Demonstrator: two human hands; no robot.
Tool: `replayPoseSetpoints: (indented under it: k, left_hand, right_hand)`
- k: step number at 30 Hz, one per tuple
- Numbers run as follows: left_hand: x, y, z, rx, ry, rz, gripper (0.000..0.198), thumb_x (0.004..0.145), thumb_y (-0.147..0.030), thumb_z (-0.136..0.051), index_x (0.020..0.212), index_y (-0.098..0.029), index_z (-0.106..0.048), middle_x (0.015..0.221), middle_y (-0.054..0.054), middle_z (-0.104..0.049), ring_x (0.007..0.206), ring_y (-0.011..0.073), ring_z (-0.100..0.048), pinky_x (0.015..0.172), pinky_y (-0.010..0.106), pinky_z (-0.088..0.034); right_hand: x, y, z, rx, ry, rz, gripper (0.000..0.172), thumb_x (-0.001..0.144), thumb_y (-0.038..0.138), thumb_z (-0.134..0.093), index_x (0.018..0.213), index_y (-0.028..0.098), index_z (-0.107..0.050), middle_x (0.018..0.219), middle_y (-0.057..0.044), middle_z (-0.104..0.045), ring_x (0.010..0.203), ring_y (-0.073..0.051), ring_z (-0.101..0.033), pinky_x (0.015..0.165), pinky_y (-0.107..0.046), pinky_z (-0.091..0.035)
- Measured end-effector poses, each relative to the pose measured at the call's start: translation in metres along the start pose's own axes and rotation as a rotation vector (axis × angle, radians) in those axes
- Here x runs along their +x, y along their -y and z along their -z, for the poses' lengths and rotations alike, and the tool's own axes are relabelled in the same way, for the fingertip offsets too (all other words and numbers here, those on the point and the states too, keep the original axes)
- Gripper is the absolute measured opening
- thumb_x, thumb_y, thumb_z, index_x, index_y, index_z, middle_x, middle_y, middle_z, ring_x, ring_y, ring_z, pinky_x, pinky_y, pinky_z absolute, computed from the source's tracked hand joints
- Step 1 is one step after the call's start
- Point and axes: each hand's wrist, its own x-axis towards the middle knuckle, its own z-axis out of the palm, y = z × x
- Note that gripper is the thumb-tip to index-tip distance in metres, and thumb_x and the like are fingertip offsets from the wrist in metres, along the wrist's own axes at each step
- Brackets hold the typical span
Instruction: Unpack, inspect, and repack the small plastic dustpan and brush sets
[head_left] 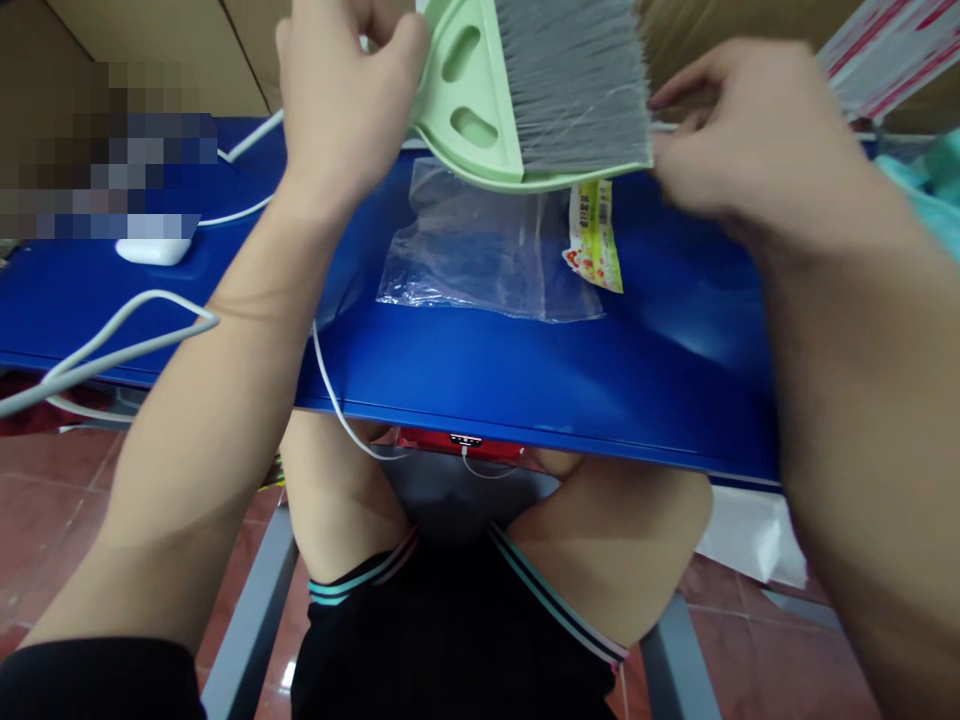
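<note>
My left hand (pixel 352 100) is closed at the handle end of a light green hand brush (pixel 480 95) with grey bristles. The brush lies nested against a matching green dustpan (pixel 495 184), whose rim shows along the lower edge. Both are held up over the far side of the blue table. My right hand (pixel 727 150) is at the bristle side with fingers curled in, its thumb and fingertip at the dustpan's right edge; what it pinches is unclear. Below the dustpan lie a clear plastic bag (pixel 480 260) and a yellow-and-white printed packet (pixel 594 240).
The blue table (pixel 525 370) spans the width before me. White cables (pixel 127 340) loop at left near a white rounded object (pixel 154 250). A red device (pixel 427 438) with a cable plugged in sits under the front edge. Teal material (pixel 930 180) is at far right.
</note>
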Motion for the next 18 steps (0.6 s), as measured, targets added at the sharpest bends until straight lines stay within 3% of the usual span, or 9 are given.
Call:
replayPoseSetpoints:
  k: [3,8,13,15,18]
  left_hand:
    - [0.000,0.000,0.001,0.042,0.013,-0.001,0.048,0.095,0.000,-0.069,0.066,-0.022,-0.038,0.093,0.002,-0.060,0.121,0.0209,-0.062,0.130,0.041,-0.040]
    - [-0.002,0.001,0.001,0.056,0.060,-0.033,0.046,0.094,-0.001,-0.068,0.067,-0.023,-0.038,0.104,0.006,-0.065,0.133,0.0270,-0.059,0.133,0.047,-0.037]
    - [-0.003,0.004,-0.003,0.017,0.057,-0.159,0.044,0.090,-0.009,-0.067,0.062,-0.027,-0.039,0.102,0.008,-0.073,0.122,0.0326,-0.064,0.123,0.052,-0.038]
    - [-0.002,0.005,-0.004,0.004,0.050,-0.191,0.041,0.089,-0.010,-0.067,0.062,-0.027,-0.040,0.096,0.008,-0.072,0.116,0.0319,-0.065,0.118,0.051,-0.038]
    - [0.001,0.006,-0.005,-0.030,0.028,-0.187,0.037,0.085,-0.004,-0.066,0.062,-0.025,-0.044,0.084,0.005,-0.065,0.099,0.0239,-0.063,0.107,0.043,-0.038]
  right_hand:
    - [-0.014,0.023,0.002,0.088,-0.177,0.074,0.021,0.099,0.015,-0.063,0.114,0.018,-0.077,0.113,-0.006,-0.076,0.110,-0.014,-0.073,0.113,-0.036,-0.058]
    - [-0.025,0.037,-0.003,0.197,-0.163,0.244,0.029,0.102,0.013,-0.057,0.118,0.016,-0.081,0.132,-0.001,-0.072,0.121,-0.006,-0.069,0.106,-0.022,-0.056]
    - [-0.021,0.030,-0.013,0.178,-0.098,0.276,0.026,0.095,0.010,-0.071,0.118,0.015,-0.083,0.130,-0.004,-0.070,0.106,-0.006,-0.066,0.114,-0.027,-0.057]
    - [-0.017,0.024,-0.017,0.211,-0.095,0.295,0.026,0.096,0.014,-0.071,0.120,0.016,-0.079,0.127,-0.004,-0.071,0.101,-0.006,-0.065,0.107,-0.028,-0.058]
    - [-0.008,0.014,-0.022,0.272,-0.065,0.350,0.025,0.101,0.020,-0.065,0.126,0.020,-0.066,0.123,-0.002,-0.072,0.098,-0.004,-0.067,0.093,-0.024,-0.059]
